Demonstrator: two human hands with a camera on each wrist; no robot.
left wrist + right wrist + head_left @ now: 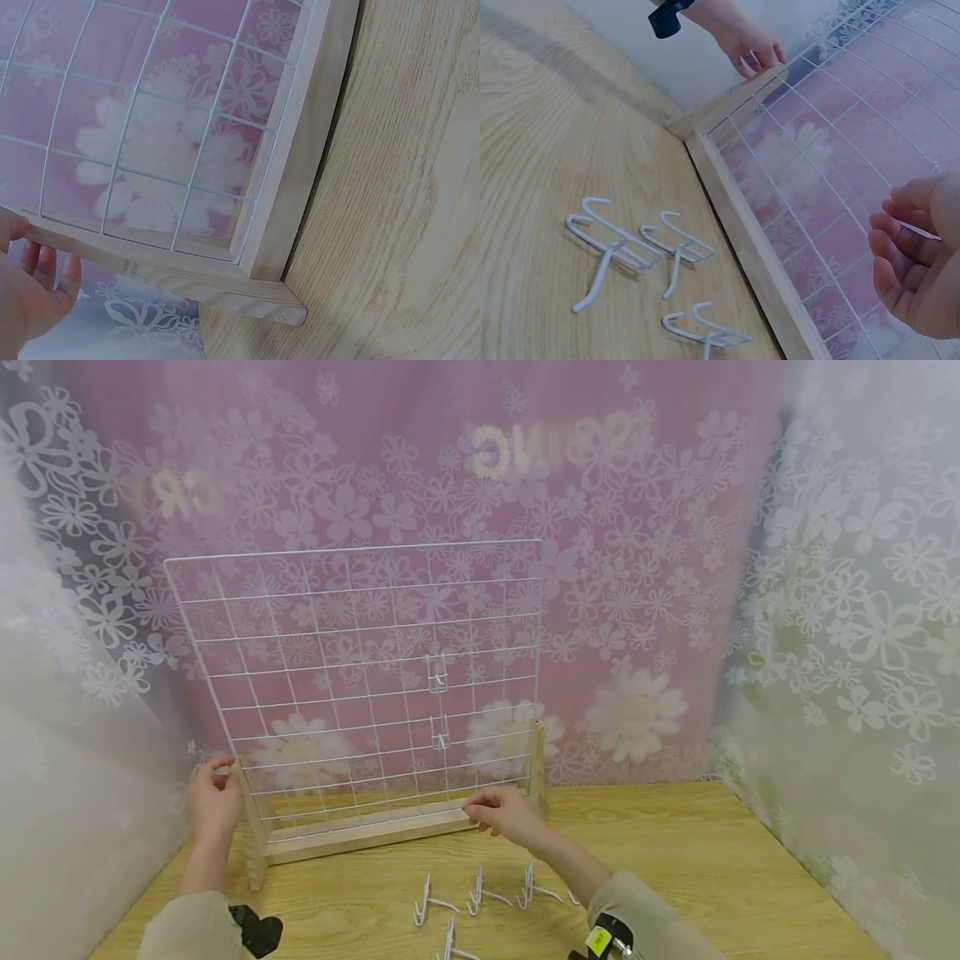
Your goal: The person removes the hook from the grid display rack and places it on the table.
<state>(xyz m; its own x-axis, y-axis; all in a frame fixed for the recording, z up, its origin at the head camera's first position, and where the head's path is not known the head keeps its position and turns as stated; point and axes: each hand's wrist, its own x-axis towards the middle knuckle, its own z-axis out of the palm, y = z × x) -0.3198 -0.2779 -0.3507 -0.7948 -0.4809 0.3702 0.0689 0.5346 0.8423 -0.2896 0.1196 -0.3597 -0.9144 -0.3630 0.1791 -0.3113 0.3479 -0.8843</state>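
Observation:
A white wire grid panel (352,550) stands upright in a wooden stand (375,838). My left hand (215,802) holds the top of the stand's left post (90,244), its other fingers loosely bent beside the wood. In front of the grid's lower right part, my right hand (510,817) hovers with loosely curled fingers and nothing between them. Two white wire hooks hang on the grid right of its middle, an upper hook (438,681) and a lower hook (440,741). Several matching hooks (615,244) lie on the table before the stand.
The wood-grain table (675,852) extends right of the stand. Behind it hangs a pink flowered curtain (637,610), with pale flowered curtain sides (870,635) flanking the table. One loose hook (573,898) is partly hidden by my right forearm.

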